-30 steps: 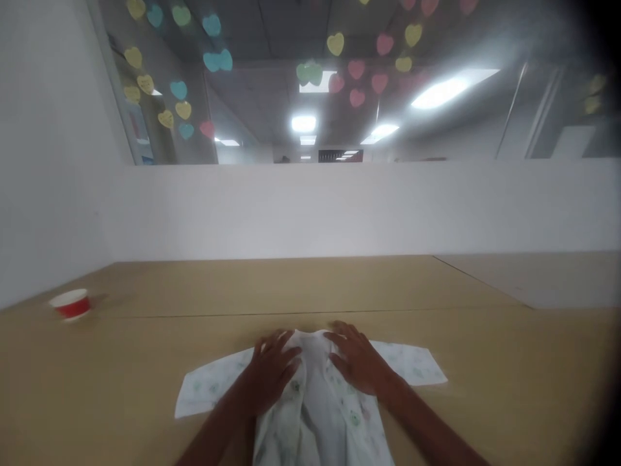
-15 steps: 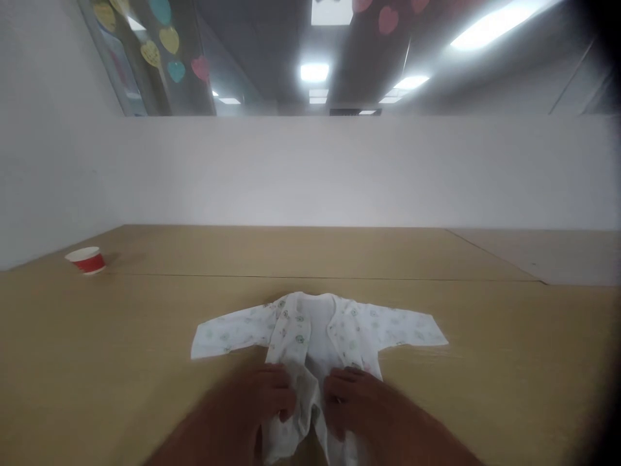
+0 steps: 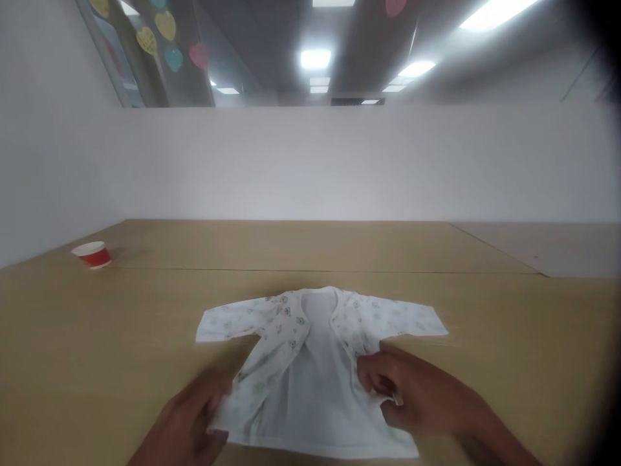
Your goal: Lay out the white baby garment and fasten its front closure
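Observation:
A small white baby jacket [image 3: 315, 395] with a faint print lies spread on the table, its neckline away from me and both sleeves stretched out sideways. Its front stands apart, so the plain inside of the back shows. My left hand [image 3: 198, 414], slightly blurred, pinches the lower edge of the left front panel and draws it outward. At the other side, my right hand [image 3: 412, 391] has the edge of the right front panel between thumb and fingers. A bit of cloth pokes out by that thumb.
A white paper cup with a red band [image 3: 93, 255] stands far left on the wooden table [image 3: 509, 362]. Behind the table rises a white wall [image 3: 339, 162], with glass above it bearing heart-shaped paper notes [image 3: 165, 26]. Seams run across the tabletop.
Both hands have moved apart from the jacket's middle, the left one farther out and down. The front panels have been drawn open, baring the inside. The view has tilted slightly.

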`<state>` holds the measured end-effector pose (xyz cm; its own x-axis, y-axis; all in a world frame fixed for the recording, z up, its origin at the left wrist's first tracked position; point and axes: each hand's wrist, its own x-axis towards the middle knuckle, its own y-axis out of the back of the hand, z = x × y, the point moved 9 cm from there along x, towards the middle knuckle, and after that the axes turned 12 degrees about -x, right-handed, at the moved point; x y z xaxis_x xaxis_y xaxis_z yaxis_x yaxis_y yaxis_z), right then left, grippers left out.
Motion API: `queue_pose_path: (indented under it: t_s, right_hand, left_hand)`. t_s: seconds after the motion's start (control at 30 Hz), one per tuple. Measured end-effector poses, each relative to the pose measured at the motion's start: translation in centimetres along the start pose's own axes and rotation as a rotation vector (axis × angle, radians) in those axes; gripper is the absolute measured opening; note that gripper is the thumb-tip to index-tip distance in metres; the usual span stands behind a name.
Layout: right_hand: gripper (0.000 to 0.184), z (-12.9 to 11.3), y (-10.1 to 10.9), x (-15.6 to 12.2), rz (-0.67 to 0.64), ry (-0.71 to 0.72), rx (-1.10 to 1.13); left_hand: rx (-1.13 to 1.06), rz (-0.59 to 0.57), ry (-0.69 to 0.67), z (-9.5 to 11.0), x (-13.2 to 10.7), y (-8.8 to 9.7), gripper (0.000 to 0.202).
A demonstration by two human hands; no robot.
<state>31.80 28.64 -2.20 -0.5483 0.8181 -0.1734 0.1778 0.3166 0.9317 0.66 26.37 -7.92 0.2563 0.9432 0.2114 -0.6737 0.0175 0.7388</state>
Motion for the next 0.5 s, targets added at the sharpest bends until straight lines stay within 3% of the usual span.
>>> queue_pose_path:
  t_s: [0.13,0.23,0.33,0.4,0.43,0.5]
  right_hand:
    - [0.044,0.7,-1.0,-1.8,0.095,0.041,0.014]
    - [0.036,0.0,-0.5,-3.1,0.262,0.128,-0.055]
    - [0.029,-1.2,1.0,-3.6,0.433,0.165,-0.111]
    - [0.028,-2.2,2.1,-3.5,0.557,0.159,-0.155]
    - [0.029,-2.8,2.4,-3.3,0.593,0.152,-0.17]
    - [0.029,-4.0,2.0,-2.7,0.567,0.15,-0.182]
  left_hand:
    - [0.055,0.126,-0.117,0.2,0.3,-2.0,0.04]
    - [0.099,0.096,-0.236,1.8,1.2,-2.8,0.03]
    - [0.068,0.199,-0.266,4.6,2.4,-1.4,0.014]
    - [0.051,0.285,-0.285,7.2,3.1,-0.6,0.022]
    - [0.04,0.262,-0.295,8.5,3.5,-0.9,0.023]
    - [0.03,0.039,-0.304,10.5,4.3,-3.4,0.019]
